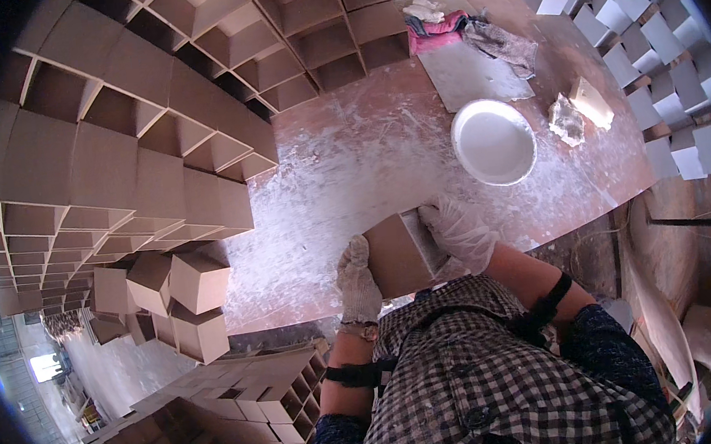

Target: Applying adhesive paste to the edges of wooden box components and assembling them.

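Observation:
Close in front of my body I hold a brown cardboard box (394,255), tilted, above the near edge of the table. My left hand (356,279), in a knitted whitish glove, grips its left side with the thumb over the near face. My right hand (464,231), in a thin, wrinkled white glove, is closed at the right side by a greyish, whitened face; some fingertips are hidden behind the box. Beyond my right hand stands a round white basin (494,142) with white contents.
Stacked open cardboard boxes (154,138) rise at the left and far side. Several loose boxes (197,291) sit at the table's left edge. White lumps (590,104) lie right of the basin, and cloths (474,34) lie beyond it. More pale boxes (662,51) stand far right.

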The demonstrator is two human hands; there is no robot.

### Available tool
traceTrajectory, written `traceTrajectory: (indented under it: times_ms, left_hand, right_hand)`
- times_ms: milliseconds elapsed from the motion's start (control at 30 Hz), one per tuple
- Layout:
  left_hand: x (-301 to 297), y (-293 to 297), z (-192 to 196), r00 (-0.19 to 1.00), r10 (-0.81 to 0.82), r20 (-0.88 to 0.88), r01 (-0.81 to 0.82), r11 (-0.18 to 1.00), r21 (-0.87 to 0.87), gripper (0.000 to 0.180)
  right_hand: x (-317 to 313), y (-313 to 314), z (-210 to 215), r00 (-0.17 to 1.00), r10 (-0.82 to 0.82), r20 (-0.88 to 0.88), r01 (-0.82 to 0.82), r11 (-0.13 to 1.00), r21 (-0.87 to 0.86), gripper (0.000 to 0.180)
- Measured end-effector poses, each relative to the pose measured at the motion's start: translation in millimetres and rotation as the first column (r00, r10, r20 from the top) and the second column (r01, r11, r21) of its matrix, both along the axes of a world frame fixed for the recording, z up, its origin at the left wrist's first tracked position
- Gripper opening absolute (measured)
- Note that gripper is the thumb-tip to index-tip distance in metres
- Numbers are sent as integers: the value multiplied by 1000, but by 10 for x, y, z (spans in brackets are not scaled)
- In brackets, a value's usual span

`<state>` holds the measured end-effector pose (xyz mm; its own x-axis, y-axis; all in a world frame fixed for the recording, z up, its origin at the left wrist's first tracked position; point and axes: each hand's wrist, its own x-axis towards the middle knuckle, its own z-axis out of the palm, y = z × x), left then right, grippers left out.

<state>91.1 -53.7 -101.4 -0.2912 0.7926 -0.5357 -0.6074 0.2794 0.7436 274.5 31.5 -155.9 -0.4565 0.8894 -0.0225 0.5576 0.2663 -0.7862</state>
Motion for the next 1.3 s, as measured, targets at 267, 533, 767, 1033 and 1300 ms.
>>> traceTrajectory:
  times_ms: [267, 533, 767, 1033, 1300]
  left_hand:
    - [0, -1, -36, 998, 37, 44, -37, 999, -14, 32]
    - [-33, -23, -64, 996, 82, 28, -82, 997, -5, 30]
    - [-70, -46, -65, 995, 48, 92, -52, 998, 42, 33]
    - [-99, -75, -79, 1000, 4, 19, -5, 999, 39, 37]
    - [-76, -47, -31, 998, 18, 60, -18, 1000, 1, 39]
  right_hand:
    - [-42, 8, 108, 920, -120, 372, 46, 978, 203, 19]
    - [45, 157, -360, 442, -242, 864, -704, 504, 501, 16]
    - [201, -213, 622, 550, 327, 769, -585, 808, 74, 19]
    - [-81, 87, 488, 863, 59, 502, -254, 909, 329, 21]
    - [248, -269, 257, 524, -26, 851, -605, 693, 393, 24]
